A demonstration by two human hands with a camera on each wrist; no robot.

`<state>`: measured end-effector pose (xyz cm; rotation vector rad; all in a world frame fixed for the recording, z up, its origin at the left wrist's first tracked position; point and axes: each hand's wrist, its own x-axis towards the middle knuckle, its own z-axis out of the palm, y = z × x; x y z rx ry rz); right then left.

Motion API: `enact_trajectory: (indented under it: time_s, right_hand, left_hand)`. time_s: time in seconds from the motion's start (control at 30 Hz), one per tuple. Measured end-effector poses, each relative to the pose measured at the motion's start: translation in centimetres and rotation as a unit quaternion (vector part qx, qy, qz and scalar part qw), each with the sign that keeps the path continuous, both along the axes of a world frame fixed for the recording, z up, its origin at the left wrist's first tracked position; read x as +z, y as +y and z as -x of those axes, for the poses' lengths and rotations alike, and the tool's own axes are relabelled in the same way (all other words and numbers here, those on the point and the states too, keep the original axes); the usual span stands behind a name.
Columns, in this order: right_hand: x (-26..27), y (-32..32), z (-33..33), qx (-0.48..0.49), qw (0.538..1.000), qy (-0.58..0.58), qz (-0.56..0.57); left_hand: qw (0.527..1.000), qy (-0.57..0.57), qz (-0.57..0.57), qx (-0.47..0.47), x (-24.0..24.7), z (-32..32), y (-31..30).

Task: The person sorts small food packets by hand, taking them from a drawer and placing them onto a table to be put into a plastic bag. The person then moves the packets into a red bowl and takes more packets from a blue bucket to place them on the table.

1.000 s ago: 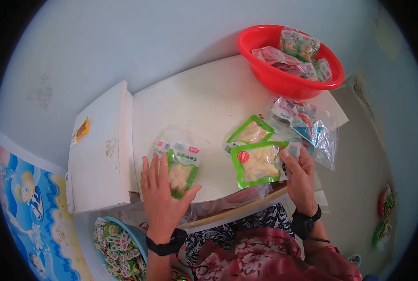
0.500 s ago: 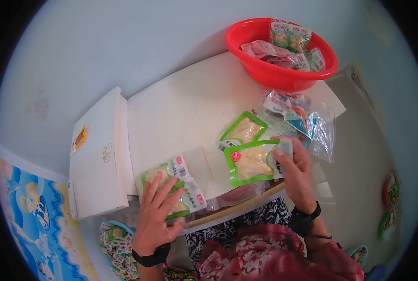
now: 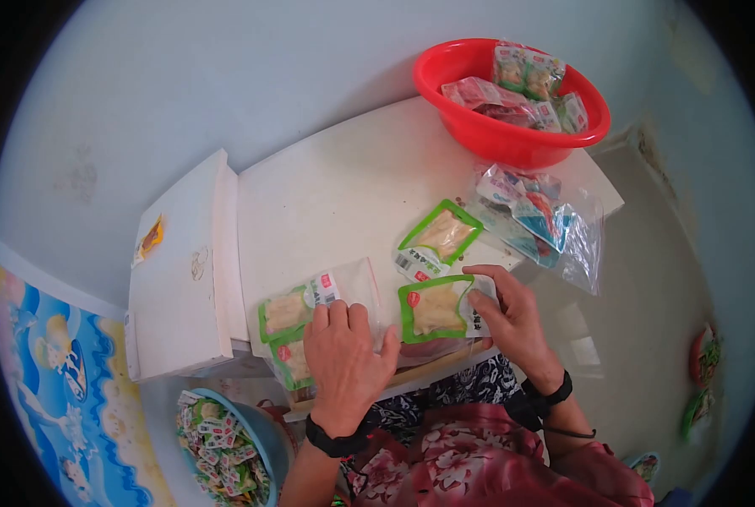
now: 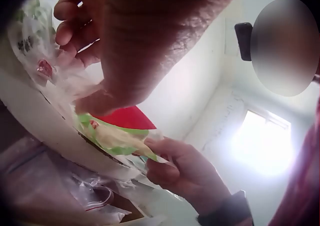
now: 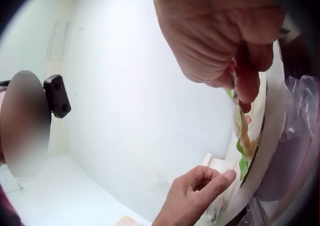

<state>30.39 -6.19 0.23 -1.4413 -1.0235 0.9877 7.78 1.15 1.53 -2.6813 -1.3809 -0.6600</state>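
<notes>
My left hand [image 3: 348, 342] lies on a clear zip bag [image 3: 356, 283] at the table's front edge. Its curled fingers and thumb grip the plastic, as the left wrist view of the hand [image 4: 80, 68] shows. Two green snack packets [image 3: 286, 321] lie inside the bag. My right hand [image 3: 491, 300] pinches the right end of another green packet [image 3: 432, 308], its left end right beside the bag's mouth. The right wrist view shows this packet [image 5: 242, 136] edge-on below my fingers [image 5: 247, 83]. One more green packet [image 3: 436, 235] lies flat behind.
A red basin [image 3: 479, 127] with several packets stands at the back right of the white table [image 3: 335, 186]. A clear bag of blue and red packets [image 3: 534, 215] lies in front of it. A white box [image 3: 183, 270] sits left; a blue bowl of small sweets [image 3: 225, 435] is below.
My left hand pulled the clear bag with its packets toward the front edge, then shifted right onto its mouth. My right hand brought its green packet left and nearer, up to the bag.
</notes>
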Motion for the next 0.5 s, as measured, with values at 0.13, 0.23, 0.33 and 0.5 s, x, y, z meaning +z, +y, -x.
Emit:
enact_trajectory:
  time_s: [0.13, 0.23, 0.33, 0.5]
  right_hand:
    - [-0.6, 0.0, -0.2, -0.003, 0.996, 0.081, -0.042]
    - [-0.6, 0.0, -0.1, -0.004, 0.989, 0.136, -0.059]
    - [0.3, -0.1, 0.1, 0.019, 0.985, 0.167, -0.037]
    - [0.1, 1.5, 1.9, 0.025, 0.98, 0.183, -0.07]
  left_hand:
    - [0.998, -0.052, 0.048, 0.008, -0.9, 0.9, 0.3]
    - [0.986, -0.146, 0.083, 0.004, -0.5, 1.5, 0.1]
    - [0.938, -0.277, 0.204, 0.041, -1.2, 2.2, -0.1]
    - [0.958, -0.259, 0.119, 0.019, 0.1, 2.0, -0.6]
